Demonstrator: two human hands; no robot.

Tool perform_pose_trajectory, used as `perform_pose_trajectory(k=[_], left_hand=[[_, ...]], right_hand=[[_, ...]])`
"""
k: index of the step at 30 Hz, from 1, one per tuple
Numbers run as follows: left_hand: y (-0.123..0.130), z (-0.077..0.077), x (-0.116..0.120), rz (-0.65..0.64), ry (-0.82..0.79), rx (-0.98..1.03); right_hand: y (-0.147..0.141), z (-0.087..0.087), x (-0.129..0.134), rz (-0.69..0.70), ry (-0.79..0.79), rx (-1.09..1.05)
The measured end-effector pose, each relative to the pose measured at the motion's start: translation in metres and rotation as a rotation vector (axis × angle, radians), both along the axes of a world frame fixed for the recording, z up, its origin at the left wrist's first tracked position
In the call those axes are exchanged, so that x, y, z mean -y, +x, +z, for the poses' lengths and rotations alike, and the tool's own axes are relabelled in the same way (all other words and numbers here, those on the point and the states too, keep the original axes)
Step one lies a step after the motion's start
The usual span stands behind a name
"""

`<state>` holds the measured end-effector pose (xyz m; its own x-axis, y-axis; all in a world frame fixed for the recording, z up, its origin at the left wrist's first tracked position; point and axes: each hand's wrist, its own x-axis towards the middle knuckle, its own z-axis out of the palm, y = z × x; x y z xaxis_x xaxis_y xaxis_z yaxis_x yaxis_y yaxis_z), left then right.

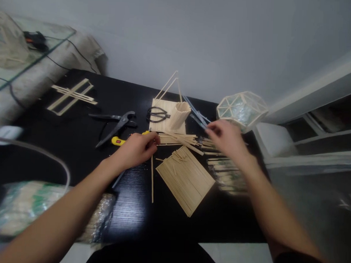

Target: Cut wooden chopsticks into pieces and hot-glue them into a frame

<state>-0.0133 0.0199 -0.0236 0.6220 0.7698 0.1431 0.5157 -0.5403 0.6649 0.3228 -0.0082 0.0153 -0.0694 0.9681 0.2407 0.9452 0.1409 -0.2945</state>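
Note:
My left hand (pixel 141 147) is closed with curled fingers, over a yellow tool (pixel 118 141) that shows on both sides of it. Whether it grips anything is hidden; a thin wooden stick (pixel 152 181) runs down from just below its fingertips. My right hand (pixel 226 137) has its fingertips pinched at the near end of some translucent bluish sticks (pixel 195 111). Between the hands lie loose wooden sticks (pixel 178 139) and a flat panel of joined sticks (pixel 187 182) with short cut pieces on it. Behind them, a round stick cup (pixel 179 115) stands on a second stick panel (pixel 161 126).
Black-handled scissors (pixel 158 114) lie on the second panel, pliers (pixel 120 123) to its left. A crossed stick frame (pixel 72 96) is at far left, a faceted stick ball (pixel 242 109) at back right. Bagged sticks lie at right (pixel 227 174) and front left (pixel 29 206). A wall rises behind.

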Motion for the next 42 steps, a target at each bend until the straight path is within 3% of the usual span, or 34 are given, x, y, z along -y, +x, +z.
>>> perform_pose_trajectory(k=[4, 9, 26, 37, 42], left_hand=[[0.001, 0.002, 0.002, 0.017, -0.013, -0.038], [0.002, 0.003, 0.004, 0.039, -0.02, -0.078], [0.004, 0.001, 0.004, 0.007, -0.006, -0.044], [0.003, -0.001, 0.004, 0.006, 0.0, -0.038], [0.003, -0.001, 0.004, 0.005, 0.014, -0.03]], right_hand=[[-0.058, -0.021, 0.001, 0.368, -0.247, -0.055], [-0.083, -0.032, -0.006, 0.505, -0.389, 0.0], [-0.077, -0.041, -0.003, 0.48, -0.334, -0.039], [-0.093, -0.028, -0.016, 0.382, -0.411, 0.102], [-0.091, -0.031, -0.018, 0.453, -0.445, 0.065]])
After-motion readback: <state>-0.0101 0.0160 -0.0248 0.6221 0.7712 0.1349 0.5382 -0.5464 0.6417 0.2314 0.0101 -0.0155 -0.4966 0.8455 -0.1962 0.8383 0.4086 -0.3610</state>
